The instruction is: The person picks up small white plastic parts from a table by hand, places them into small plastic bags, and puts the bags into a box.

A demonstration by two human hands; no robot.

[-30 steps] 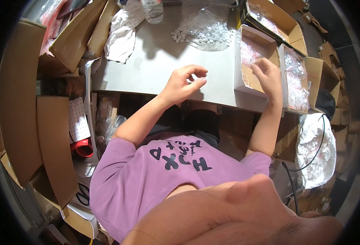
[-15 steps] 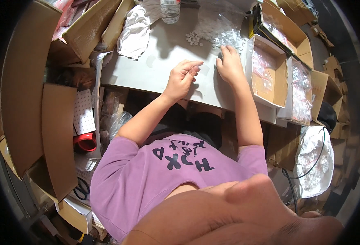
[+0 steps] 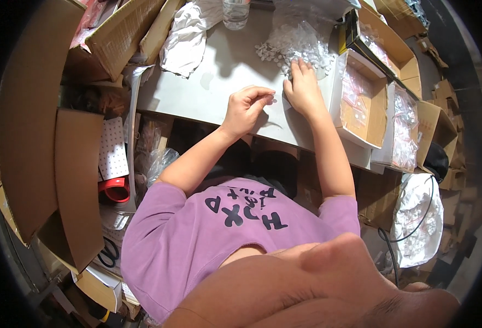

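Note:
Over the grey-white table (image 3: 219, 95), my left hand (image 3: 245, 111) is closed in a pinch, thumb against forefinger. Something tiny may sit at its fingertips, too small to name. My right hand (image 3: 304, 90) lies palm down to the right of it, fingers stretched out and slightly apart. Its fingertips touch the near edge of a heap of small white pieces (image 3: 268, 52). A clear plastic bag (image 3: 301, 38) with more such pieces lies behind and around that heap. Whatever is under the right fingertips is hidden.
An open cardboard box (image 3: 368, 123) with small clear packets stands right of my right hand. Beyond it are another box of packets (image 3: 402, 126) and a black-edged box (image 3: 405, 60). A white cloth (image 3: 183, 46) and a water bottle (image 3: 235, 13) occupy the far side.
My left fingers have drawn together into a pinch. My right hand has shifted slightly left along the heap, its fingers still stretched out. The whole view has moved a little.

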